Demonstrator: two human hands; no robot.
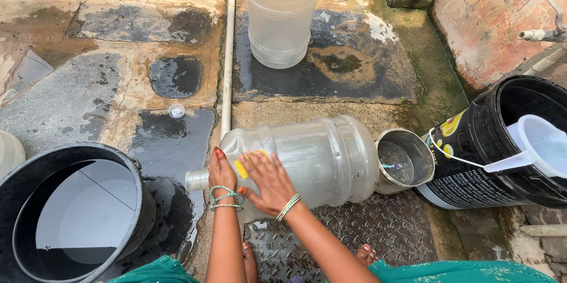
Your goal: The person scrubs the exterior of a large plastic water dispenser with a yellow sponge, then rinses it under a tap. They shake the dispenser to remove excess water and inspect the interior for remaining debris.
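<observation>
head view: a large clear water jug [307,159] is seen laid on its side at the centre of the frame, neck toward the left, on wet stone. its shoulder is gripped by the left hand [221,172], fingers curled on the plastic. a yellow sponge [243,167] is pressed against the jug by the right hand [269,181], fingers spread flat. scrubbing is judged under way near the neck; no suds can be made out, and the rest of the body appears unreached. a steel pot [404,160] lies just beside the base.
</observation>
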